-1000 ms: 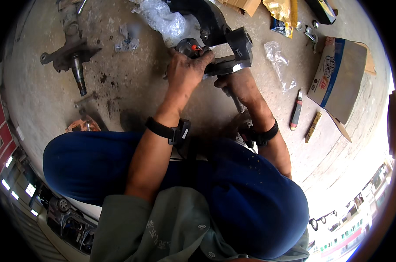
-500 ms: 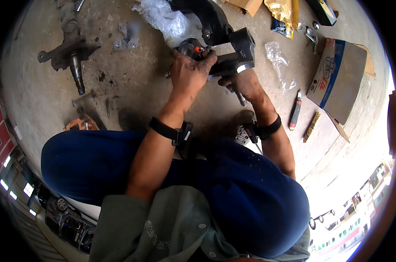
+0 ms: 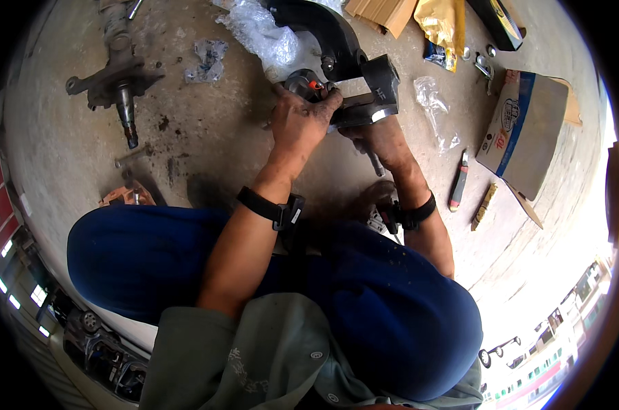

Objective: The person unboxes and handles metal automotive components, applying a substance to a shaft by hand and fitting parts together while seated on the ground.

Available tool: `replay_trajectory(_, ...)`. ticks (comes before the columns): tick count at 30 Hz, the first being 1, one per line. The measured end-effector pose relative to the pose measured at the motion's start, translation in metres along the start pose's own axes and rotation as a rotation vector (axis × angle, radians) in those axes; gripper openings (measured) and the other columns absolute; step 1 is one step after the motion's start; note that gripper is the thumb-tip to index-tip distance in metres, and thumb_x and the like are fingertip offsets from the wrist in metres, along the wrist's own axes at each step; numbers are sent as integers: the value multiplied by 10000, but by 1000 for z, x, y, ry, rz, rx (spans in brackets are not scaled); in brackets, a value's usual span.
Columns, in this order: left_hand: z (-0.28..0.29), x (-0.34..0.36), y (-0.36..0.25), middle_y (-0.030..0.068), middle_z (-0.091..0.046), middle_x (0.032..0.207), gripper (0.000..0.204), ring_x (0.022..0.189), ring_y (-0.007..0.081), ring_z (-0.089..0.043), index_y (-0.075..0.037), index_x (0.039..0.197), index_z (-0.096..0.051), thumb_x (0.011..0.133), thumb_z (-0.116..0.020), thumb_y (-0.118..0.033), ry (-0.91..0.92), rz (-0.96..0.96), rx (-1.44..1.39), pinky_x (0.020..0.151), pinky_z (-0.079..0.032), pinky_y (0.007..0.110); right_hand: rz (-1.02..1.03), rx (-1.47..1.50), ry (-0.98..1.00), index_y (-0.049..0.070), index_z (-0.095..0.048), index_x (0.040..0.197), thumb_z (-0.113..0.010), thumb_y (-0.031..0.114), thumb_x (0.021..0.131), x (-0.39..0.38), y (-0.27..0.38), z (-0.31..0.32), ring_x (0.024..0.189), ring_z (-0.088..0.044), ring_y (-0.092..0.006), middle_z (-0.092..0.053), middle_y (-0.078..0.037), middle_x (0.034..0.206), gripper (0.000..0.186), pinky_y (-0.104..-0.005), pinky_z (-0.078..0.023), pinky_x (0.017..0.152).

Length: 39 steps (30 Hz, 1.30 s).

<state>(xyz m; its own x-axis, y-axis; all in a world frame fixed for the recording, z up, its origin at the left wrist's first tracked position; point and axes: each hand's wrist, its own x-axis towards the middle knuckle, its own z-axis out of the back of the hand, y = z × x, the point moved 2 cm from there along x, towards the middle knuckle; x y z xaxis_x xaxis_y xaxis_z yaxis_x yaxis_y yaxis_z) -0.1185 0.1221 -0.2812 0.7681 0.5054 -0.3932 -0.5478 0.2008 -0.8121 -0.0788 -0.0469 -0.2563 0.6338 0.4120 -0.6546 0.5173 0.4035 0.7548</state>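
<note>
A large black metal casting [image 3: 381, 85] with a curved arm and a forked, boxy end lies on the floor in front of me. My left hand [image 3: 303, 119] is closed around a round dark metal part [image 3: 300, 83] at the casting's left side. Beside its thumb shows a small red-orange piece [image 3: 315, 85]. Below the boxy end, my right hand [image 3: 386, 142] is closed with its fingers partly hidden under the casting. A grey metal rod [image 3: 376, 164] sticks out of it toward me.
Bubble wrap [image 3: 265, 37] touches the casting. A worn metal knuckle with a spindle [image 3: 124, 89] lies to the left. To the right are a torn cardboard box [image 3: 528, 130], a utility knife [image 3: 460, 181], a clear plastic bag [image 3: 434, 109] and a gold wrapper [image 3: 441, 27].
Both hands keep their places on the black casting. My right hand and the rod have shifted slightly toward me. The whole view has moved a little.
</note>
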Motion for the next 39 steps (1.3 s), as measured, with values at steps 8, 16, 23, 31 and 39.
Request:
replay_trajectory(8, -3, -3, 3, 197, -719, 831, 790, 824, 370, -703, 162, 1104, -478, 708, -846, -414, -9, -63, -143, 822, -531, 408, -29, -64, -13, 28, -696, 980, -729, 50, 761, 5, -5, 0, 538, -562, -109, -640, -25, 695, 223, -255, -456, 471)
replay_trajectory(16, 3, 4, -3, 211, -722, 871, 800, 847, 374, -711, 151, 1110, -477, 696, -854, -421, 2, -55, -22, 806, -546, 404, -107, -10, -82, 42, -687, 951, -707, 35, 775, 0, -5, -11, 516, -520, -86, -600, 4, 667, 177, -249, -413, 452)
replay_trajectory(23, 7, 4, -5, 189, -682, 1026, 716, 931, 279, -665, 141, 1182, -440, 755, -838, -275, 84, 1, 20, 857, -519, 344, -50, 69, -48, 20, -645, 976, -663, 32, 827, -6, 1, -14, 540, -506, -91, -566, -4, 691, 151, -246, -395, 470)
replay_trajectory(31, 7, 5, -3, 236, -717, 958, 808, 901, 389, -709, 150, 1136, -488, 689, -862, -408, 70, -1, -62, 828, -546, 406, -65, 56, -105, 30, -658, 930, -674, 57, 813, -17, 7, -16, 534, -513, -83, -572, 2, 666, 122, -255, -390, 461)
replay_trajectory(39, 0, -14, -15, 156, -706, 957, 645, 865, 248, -678, 107, 1131, -514, 746, -848, -289, 152, 73, 80, 810, -526, 364, -142, 147, -69, 16, -668, 1000, -673, 22, 795, -22, -14, -10, 517, -536, -103, -601, -7, 666, 204, -256, -430, 457)
